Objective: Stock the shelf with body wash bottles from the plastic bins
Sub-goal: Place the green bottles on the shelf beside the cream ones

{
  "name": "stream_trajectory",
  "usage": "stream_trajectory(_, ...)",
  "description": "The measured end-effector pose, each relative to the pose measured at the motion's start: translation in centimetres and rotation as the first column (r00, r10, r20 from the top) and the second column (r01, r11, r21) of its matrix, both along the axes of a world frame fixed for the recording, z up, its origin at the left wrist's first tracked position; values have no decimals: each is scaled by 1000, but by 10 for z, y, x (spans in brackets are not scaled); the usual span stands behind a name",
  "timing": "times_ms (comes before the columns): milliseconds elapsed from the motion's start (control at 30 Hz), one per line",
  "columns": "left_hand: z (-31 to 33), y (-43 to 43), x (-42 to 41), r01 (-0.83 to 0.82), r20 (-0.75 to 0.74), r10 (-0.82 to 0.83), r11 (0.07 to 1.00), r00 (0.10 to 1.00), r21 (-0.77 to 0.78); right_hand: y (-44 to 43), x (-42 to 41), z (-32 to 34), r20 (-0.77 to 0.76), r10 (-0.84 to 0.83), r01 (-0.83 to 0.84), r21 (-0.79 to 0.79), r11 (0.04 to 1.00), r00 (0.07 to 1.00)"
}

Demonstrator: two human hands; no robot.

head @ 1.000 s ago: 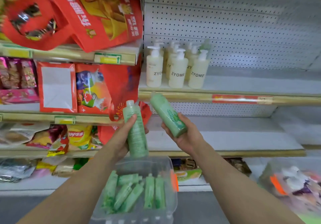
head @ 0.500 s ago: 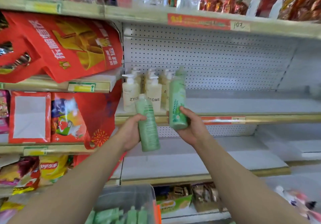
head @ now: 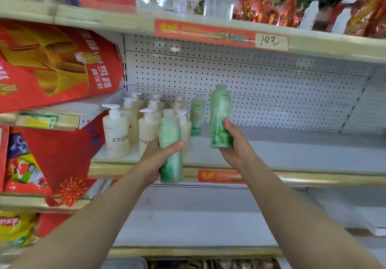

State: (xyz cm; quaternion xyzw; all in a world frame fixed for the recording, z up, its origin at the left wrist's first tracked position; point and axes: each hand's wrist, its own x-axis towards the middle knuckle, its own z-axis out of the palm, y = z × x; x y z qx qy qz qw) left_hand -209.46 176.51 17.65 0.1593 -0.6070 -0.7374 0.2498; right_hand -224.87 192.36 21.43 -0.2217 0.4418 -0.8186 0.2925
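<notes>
From the head camera, the left hand point(head: 158, 156), just left of frame centre, is wrapped around the lower body of a blurred green bottle point(head: 170, 143). It holds the bottle upright in front of the white shelf point(head: 292, 153), with the base hanging below the shelf's gold front edge. At centre, the right hand point(head: 236, 143) grasps a second green bottle point(head: 220, 114) from below and behind. This one is upright with leaf print showing, and its base is just above the shelf surface; contact with the shelf cannot be told. A third green bottle point(head: 197, 114) stands on the shelf between them, further back near the pegboard point(head: 271, 85). Left of it stands a cluster of cream pump bottles point(head: 116, 133). A red bag point(head: 52, 66) fills the upper left, and a red price strip point(head: 221, 175) sits on the shelf edge below the right hand.
</notes>
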Motion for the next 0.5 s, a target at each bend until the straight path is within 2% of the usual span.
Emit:
stream_trajectory(133, -3, 3, -13, -25, -54, 24, 999, 998, -23, -7, -36, -1, -18, -2, 2, 39, 999, 1000)
stream_trajectory(300, 4, 6, -23, 14, -43, -15, 1000, 999, -13, -20, -76, -9, 50, 0, -2, 41, 999, 999)
stream_trajectory(400, 4, 5, -28, 79, -41, -76, 994, 996, 75, -27, -94, -16, 12, -24, 22, 140, 990, 1000)
stream_trajectory(500, 2, 10, -32, 99, -34, -97, 994, 995, 46, -31, -107, -26, -25, -52, 55, 188, 981, 998)
